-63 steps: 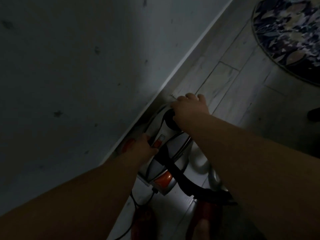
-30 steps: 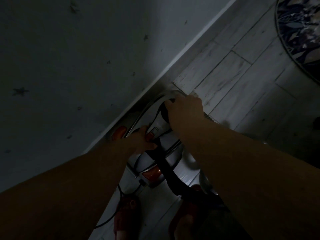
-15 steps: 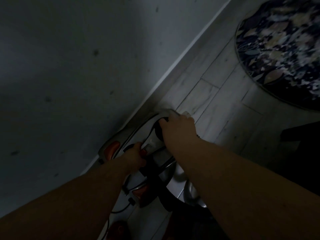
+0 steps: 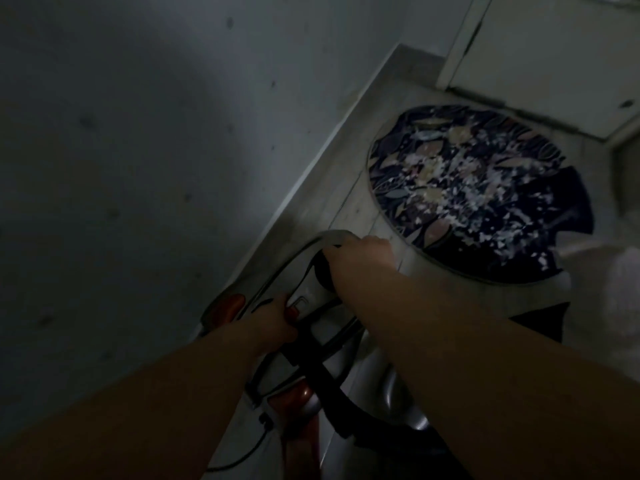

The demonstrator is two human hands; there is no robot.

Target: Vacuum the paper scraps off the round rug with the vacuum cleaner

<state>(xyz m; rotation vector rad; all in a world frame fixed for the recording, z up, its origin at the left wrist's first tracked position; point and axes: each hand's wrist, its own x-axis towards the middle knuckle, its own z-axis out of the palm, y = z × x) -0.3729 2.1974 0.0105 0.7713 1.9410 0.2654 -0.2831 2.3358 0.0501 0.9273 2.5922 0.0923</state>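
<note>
A silver and orange vacuum cleaner (image 4: 304, 344) lies on the floor against the wall. My right hand (image 4: 356, 258) grips its front end, fingers curled over the black knob and rim. My left hand (image 4: 273, 323) rests on its top, with the thumb on the red switch (image 4: 294, 310). A black hose (image 4: 332, 393) runs back from the body. Beyond my right hand lies the round dark rug (image 4: 398, 157) with a leaf pattern. White paper scraps (image 4: 485, 195) are strewn across the rug's middle and right side.
A grey wall (image 4: 138, 150) with a pale skirting runs along the left. Light floorboards (image 4: 360, 202) lie between vacuum and rug. A white door or cabinet (image 4: 536, 57) stands behind the rug. A thin black cable (image 4: 242, 455) trails near the bottom. The room is dim.
The view has tilted up, bringing the whole rug with its scraps into sight. Both hands stay on the vacuum, which has shifted slightly along the wall.
</note>
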